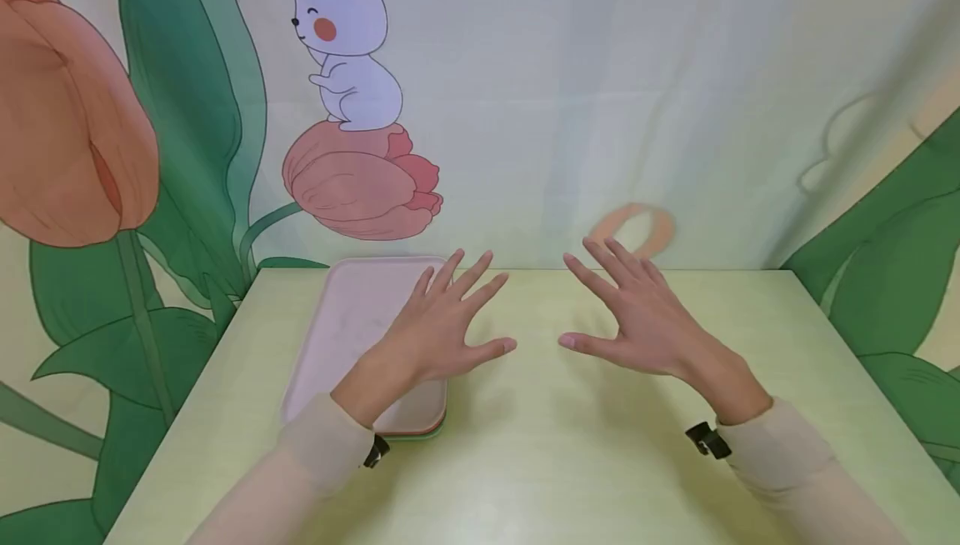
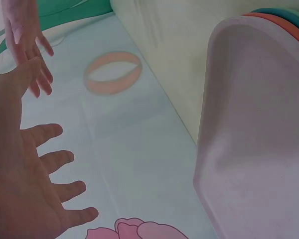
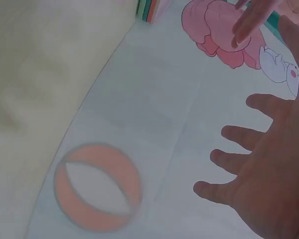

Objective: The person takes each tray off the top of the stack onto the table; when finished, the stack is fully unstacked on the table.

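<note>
Both hands hover over the table with fingers spread and nothing in them. My left hand (image 1: 438, 324) is above the right part of a pale pink tray (image 1: 337, 337), hiding some of it. Under that tray lie others, with orange, blue and green rims (image 2: 284, 22) showing in the left wrist view. My right hand (image 1: 648, 320) is held over bare tabletop to the right, its thumb pointing towards the left thumb across a gap. In the right wrist view, the edges of the tray stack (image 3: 149, 10) appear at the top.
The pale yellow-green table (image 1: 540, 462) meets a printed cloth backdrop (image 1: 525, 112) at its far edge. The cloth carries a rabbit, tulips and large leaves. Dark clips (image 1: 708, 440) sit at the sleeve cuffs.
</note>
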`<state>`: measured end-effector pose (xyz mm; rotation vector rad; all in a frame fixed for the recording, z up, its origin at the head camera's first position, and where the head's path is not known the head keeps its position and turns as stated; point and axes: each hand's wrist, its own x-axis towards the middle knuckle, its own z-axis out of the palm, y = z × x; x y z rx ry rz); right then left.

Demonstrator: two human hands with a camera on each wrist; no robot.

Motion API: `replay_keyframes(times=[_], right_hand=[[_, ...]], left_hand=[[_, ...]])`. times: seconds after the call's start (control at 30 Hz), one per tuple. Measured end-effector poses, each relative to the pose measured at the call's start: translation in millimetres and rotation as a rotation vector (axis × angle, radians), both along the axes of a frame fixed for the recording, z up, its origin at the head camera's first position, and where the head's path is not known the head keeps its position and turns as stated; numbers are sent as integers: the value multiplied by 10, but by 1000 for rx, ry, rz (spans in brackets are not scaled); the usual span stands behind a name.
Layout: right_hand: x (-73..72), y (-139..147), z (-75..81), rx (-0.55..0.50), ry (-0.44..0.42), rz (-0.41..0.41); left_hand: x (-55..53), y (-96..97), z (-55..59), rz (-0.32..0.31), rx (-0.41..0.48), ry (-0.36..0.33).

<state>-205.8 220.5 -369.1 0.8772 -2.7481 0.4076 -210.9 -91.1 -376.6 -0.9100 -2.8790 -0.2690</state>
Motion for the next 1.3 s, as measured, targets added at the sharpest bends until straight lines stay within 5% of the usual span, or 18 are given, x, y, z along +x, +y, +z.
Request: replay_keyframes(times=[0.4, 0.8, 0.93, 1.1, 1.3], right_hand=[[62, -485, -5, -263, -128, 45], [-211, -1264, -512, -719, -301, 39], [-285, -1492, -643, -824, -460, -25], [-320, -1712, -835, -924, -690, -127], [-327, -1879, -1040, -932, -787, -214]], left_hand=[[-63, -459, 143, 24, 191, -84], [-80, -1379, 142, 208, 395, -188], [-62, -1653, 15, 293, 440, -251], [-31, -1934, -320, 362, 485, -300], [-15, -2073, -661, 443, 515, -371]])
